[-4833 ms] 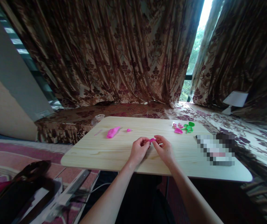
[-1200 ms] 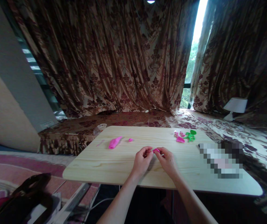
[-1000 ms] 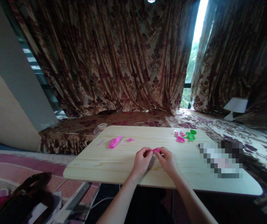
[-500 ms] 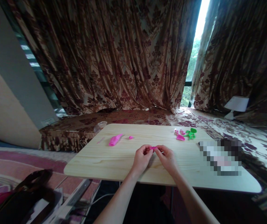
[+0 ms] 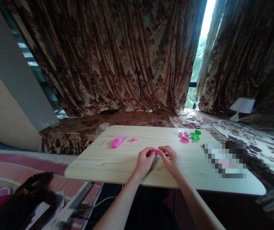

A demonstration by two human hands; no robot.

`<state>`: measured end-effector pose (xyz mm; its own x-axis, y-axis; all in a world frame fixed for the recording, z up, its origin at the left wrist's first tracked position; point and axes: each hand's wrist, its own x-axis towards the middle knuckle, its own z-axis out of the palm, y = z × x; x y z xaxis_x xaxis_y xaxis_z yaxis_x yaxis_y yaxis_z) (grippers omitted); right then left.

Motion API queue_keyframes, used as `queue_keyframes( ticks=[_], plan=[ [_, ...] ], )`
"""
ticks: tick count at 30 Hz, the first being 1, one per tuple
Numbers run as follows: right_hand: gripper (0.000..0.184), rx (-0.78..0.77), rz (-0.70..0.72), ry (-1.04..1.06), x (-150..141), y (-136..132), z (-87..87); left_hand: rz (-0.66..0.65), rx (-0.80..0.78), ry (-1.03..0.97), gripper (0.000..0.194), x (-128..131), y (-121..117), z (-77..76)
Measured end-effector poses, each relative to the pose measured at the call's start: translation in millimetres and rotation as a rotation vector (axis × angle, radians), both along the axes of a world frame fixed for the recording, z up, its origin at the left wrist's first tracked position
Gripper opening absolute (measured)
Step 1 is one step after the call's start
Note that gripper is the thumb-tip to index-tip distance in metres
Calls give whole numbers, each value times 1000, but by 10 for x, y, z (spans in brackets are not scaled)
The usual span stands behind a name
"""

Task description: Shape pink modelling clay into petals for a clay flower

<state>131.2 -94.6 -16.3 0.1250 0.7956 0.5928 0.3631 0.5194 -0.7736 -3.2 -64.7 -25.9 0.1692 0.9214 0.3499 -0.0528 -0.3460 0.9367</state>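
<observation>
Over the near middle of the table, a small flat piece of pink modelling clay [image 5: 157,152] is between my two hands. My left hand [image 5: 145,161] pinches its left side between thumb and curled fingers. My right hand [image 5: 171,159] has its thumb and forefinger at the right edge of the piece, the tips slightly apart. Beyond my left hand lie a larger pink clay pack [image 5: 118,142] and a little pink lump [image 5: 133,139]. Farther right are a pink petal-like piece [image 5: 184,140], small pink-and-white pieces [image 5: 182,134] and green leaf-like pieces [image 5: 195,136].
The pale wooden table [image 5: 98,166] has rounded corners. A blurred-out flat object [image 5: 224,161] lies at its right. Behind the far left corner sits a clear plastic container [image 5: 102,128]. A white lamp [image 5: 242,106] stands at back right, and a dark bag [image 5: 19,204] lies lower left.
My right fingertips have opened a little and shifted on the clay, so more of the piece shows between my hands. The view has tilted slightly; the other table items stay put.
</observation>
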Motion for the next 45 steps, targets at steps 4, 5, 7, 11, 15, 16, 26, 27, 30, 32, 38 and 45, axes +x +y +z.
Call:
queue_keyframes(
  ticks=[4, 5, 7, 11, 15, 16, 26, 27, 30, 32, 38, 45],
  plan=[
    [12, 2, -1, -1, -6, 21, -25, -7, 3, 10, 19, 10, -12, 19],
    [11, 2, -1, -1, -6, 29, -34, -11, 4, 10, 19, 12, -16, 26],
    [11, 2, -1, 0, -4, 43, -49, -20, 6, 9, 21, 15, -23, 39],
    [11, 0, 6, 3, -1, 45, -53, -36, 5, 17, 18, 13, -25, 46],
    [13, 5, 15, 5, -1, 14, -28, -59, -16, 21, 16, 10, -16, 29],
    [14, 7, 15, 7, -2, 7, -21, -62, -21, 20, 16, 10, -15, 25],
    [14, 39, 38, -19, -11, -27, 46, -71, -36, 26, 18, 14, -32, 59],
    [14, 44, 41, -23, -8, -33, 51, -69, -38, 25, 18, 14, -32, 60],
    [20, 61, 41, -32, 0, -42, 53, -71, -39, 24, 18, 17, -39, 63],
    [25, 72, 45, -43, 3, -40, 47, -79, -35, 23, 18, 20, -48, 69],
    [31, 87, 57, -78, 5, -43, 37, -78, -35, 12, 19, 19, -71, 100],
    [33, 92, 56, -88, 11, -58, 34, -57, -61, -5, 20, 10, -58, 93]
  ],
)
